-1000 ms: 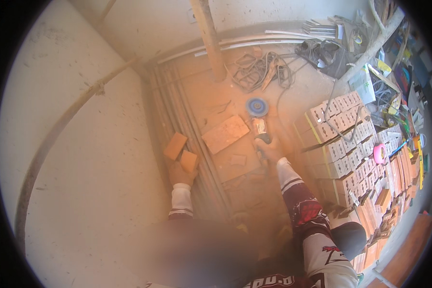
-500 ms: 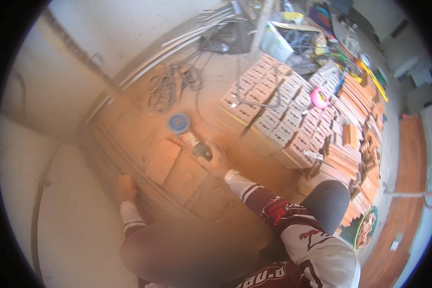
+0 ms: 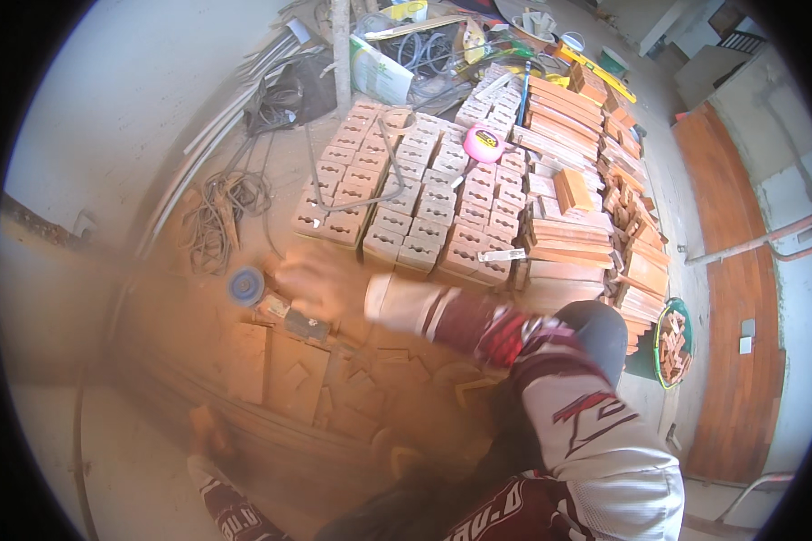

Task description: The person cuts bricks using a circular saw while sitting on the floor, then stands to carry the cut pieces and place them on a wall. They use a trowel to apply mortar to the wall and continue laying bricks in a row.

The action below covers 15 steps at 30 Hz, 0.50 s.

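Beside the angle grinder [image 3: 303, 325], the right hand [image 3: 320, 285], grip too blurred to tell, risks cuts if the disc [image 3: 245, 286] spins; well apart, the left hand [image 3: 215, 443] clasps a tile piece [image 3: 202, 417].

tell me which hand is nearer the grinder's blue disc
Right. The right hand is close beside the blue disc, to its right; the left hand is farther away, below it in the picture.
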### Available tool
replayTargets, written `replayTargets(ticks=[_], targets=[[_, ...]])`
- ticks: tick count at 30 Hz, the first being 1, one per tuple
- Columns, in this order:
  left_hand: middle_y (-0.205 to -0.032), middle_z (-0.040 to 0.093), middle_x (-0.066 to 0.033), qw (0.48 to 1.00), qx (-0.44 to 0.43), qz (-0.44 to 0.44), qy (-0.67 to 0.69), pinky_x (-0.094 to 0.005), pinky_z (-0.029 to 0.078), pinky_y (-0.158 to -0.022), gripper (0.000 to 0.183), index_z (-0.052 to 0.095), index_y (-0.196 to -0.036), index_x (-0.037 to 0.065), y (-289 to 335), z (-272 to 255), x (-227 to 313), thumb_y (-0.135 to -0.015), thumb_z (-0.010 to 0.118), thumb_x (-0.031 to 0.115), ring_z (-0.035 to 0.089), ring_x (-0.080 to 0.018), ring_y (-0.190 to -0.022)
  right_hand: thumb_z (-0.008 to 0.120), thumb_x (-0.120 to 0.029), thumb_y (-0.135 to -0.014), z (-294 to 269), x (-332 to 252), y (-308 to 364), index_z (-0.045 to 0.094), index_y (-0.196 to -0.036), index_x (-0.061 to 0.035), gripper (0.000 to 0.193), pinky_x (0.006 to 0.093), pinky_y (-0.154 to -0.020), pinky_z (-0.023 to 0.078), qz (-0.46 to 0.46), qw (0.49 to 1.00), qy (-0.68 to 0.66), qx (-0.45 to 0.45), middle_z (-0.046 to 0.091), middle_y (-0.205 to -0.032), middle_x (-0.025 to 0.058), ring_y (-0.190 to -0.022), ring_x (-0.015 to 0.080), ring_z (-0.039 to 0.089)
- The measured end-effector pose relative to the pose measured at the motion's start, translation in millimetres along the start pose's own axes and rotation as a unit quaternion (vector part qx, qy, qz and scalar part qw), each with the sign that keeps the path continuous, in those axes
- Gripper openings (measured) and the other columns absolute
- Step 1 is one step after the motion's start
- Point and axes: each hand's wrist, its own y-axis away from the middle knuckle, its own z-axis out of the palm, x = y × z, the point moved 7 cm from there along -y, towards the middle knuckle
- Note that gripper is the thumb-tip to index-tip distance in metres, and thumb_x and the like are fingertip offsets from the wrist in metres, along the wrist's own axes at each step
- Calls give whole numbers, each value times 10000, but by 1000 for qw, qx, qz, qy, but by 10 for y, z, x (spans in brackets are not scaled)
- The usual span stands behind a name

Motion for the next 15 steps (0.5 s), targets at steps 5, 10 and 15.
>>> replayTargets(ticks=[5,10,15], targets=[[-996,643,-152,995,43,-33,83,-404,496,-739,402,574,-1075,-7,-29,92,-50,-735,696,170,621,-304,-896,647,-307,-803,-1356,953,-85,606,-1120,-53,409,438,-910,404,-4,976,216,-35,579,-1088,135,-1053,339,519],[-1005,643,-150,973,115,-47,193,-403,500,-736,437,569,-1091,-6,-160,51,132,-724,711,184,623,-298,-902,560,-430,-864,-3548,2210,1452,530,-1238,7,576,436,-1024,365,408,778,478,-8,540,-1224,261,-1194,402,470],[-1013,644,-149,930,183,-52,316,-402,504,-733,473,565,-1108,-6,-253,47,177,-713,726,198,624,-292,-908,494,-665,-804,-4221,2614,3269,481,-1283,85,889,365,-1009,371,772,603,196,-32,521,-1278,262,-1202,325,503]])
